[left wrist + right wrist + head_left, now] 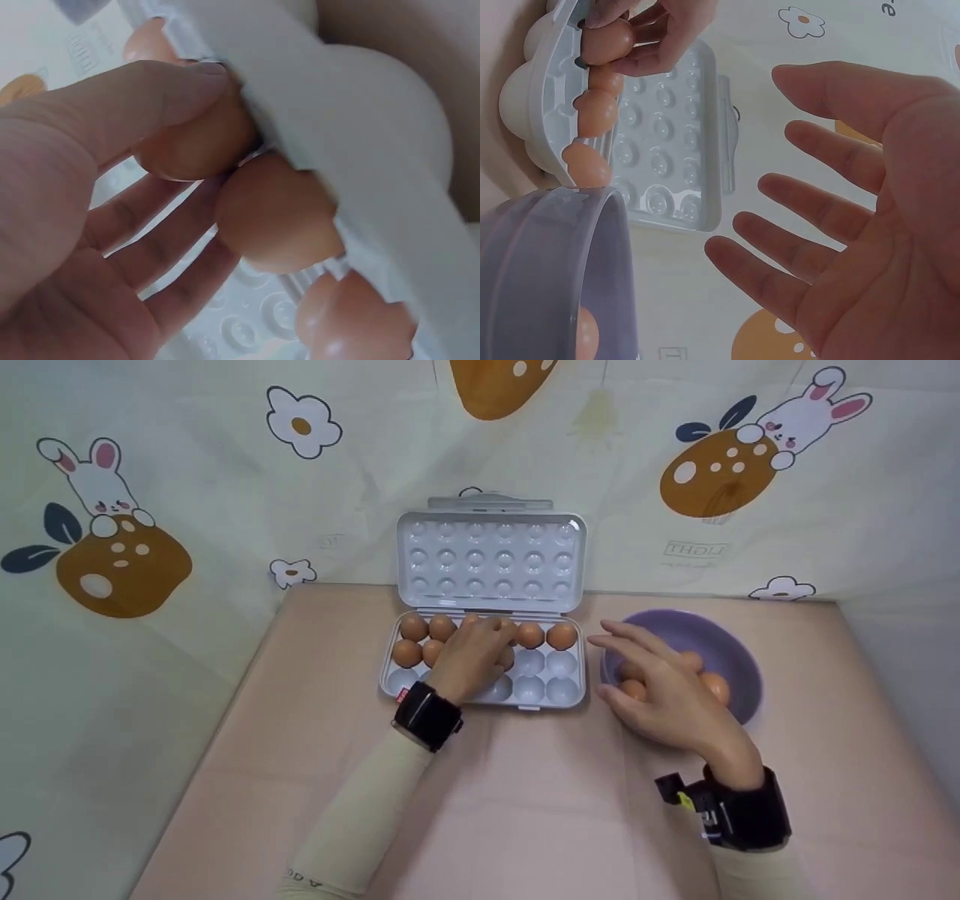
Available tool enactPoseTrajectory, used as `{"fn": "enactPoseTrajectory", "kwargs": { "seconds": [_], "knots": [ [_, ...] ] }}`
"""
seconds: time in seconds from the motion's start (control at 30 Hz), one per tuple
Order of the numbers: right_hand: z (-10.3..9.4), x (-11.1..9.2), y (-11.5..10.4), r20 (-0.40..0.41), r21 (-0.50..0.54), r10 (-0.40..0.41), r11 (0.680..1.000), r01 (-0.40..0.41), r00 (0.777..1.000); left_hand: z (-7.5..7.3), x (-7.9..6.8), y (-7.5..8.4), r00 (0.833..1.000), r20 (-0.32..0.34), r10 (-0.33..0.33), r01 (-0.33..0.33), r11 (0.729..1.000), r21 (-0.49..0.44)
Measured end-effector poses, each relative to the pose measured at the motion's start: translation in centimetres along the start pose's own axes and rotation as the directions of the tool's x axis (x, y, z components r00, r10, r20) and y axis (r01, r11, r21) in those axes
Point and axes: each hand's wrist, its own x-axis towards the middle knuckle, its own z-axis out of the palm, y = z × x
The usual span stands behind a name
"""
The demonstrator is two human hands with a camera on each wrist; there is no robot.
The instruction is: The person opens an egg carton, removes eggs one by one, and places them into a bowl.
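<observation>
A white egg carton [529, 688] lies open on the table, its dimpled lid [491, 544] standing up behind. Brown eggs fill its back row, and more sit at the left of the middle row. My left hand [471, 658] reaches over the middle row and grips an egg [199, 142] there between thumb and fingers. Another egg [277, 214] sits beside it in the left wrist view. My right hand [667, 697] hovers over the purple bowl [741, 682], fingers spread and straight, with nothing in them. Several eggs, such as one egg [715, 687], lie in the bowl, partly hidden by this hand.
The bowl stands just right of the carton, close to its edge. A pale pink cloth [525, 810] covers the table. Behind it hangs a white curtain [360, 495] printed with rabbits and flowers, right against the table's back edge.
</observation>
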Motion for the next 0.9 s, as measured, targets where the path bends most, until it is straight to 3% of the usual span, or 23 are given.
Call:
{"fn": "enactPoseTrajectory", "kwargs": {
  "seconds": [0.23,0.37,0.47,0.67,0.9],
  "knots": [
    [0.2,0.1,0.2,-0.054,0.003,-0.064,0.998,0.064,0.996,-1.5,-0.2,0.6,0.998,-0.064,-0.021,0.013,0.992,-0.123],
    [0.2,0.1,0.2,-0.072,0.009,-0.056,0.998,0.057,0.996,-2.1,-0.4,1.2,0.993,-0.104,-0.049,0.024,0.973,-0.228],
    [0.2,0.0,0.1,-0.085,0.011,-0.052,0.999,0.053,0.995,-2.4,-0.5,1.7,0.986,-0.144,-0.080,0.027,0.941,-0.338],
    [0.1,0.0,0.0,-0.112,-0.005,-0.073,0.997,0.073,0.991,-2.7,-0.6,2.8,0.974,-0.197,-0.115,-0.009,0.842,-0.539],
    [0.0,0.1,-0.3,-0.160,-0.051,-0.107,0.994,0.100,0.981,-2.9,-0.7,4.2,0.964,-0.246,-0.103,-0.083,0.763,-0.641]
  ]
}}
